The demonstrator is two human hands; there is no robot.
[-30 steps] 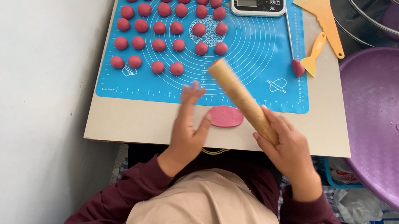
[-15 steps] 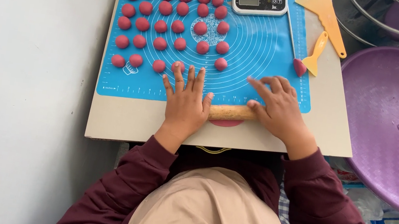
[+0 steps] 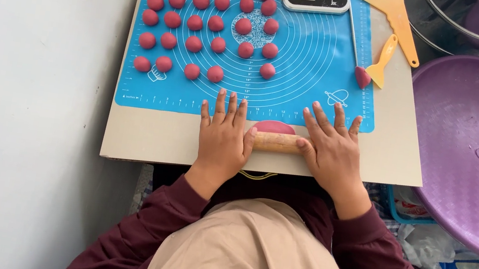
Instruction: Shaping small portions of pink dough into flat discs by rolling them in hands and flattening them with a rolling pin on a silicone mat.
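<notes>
Rolling pin [image 3: 277, 142] under two flat palms, over a pink dough disc [image 3: 273, 126] at the near edge of the tabletop [image 3: 144, 139].
Left hand [image 3: 223, 135] and right hand [image 3: 332, 148] lie open, fingers spread forward, pressing the pin's ends; beyond them a blue mat [image 3: 312, 69] carries rows of pink dough balls [image 3: 196, 22].

A short, pale wooden rolling pin [image 3: 277, 141] lies crosswise near the front edge of the counter, level and parallel to that edge. Only its middle shows; both ends are covered by the flat palms pressed on them. Under it sits a flattened disc of pink-red dough [image 3: 274, 126], thin and rounded, whose far half peeks out just beyond the pin, overlapping the blue mat's near border.
</notes>
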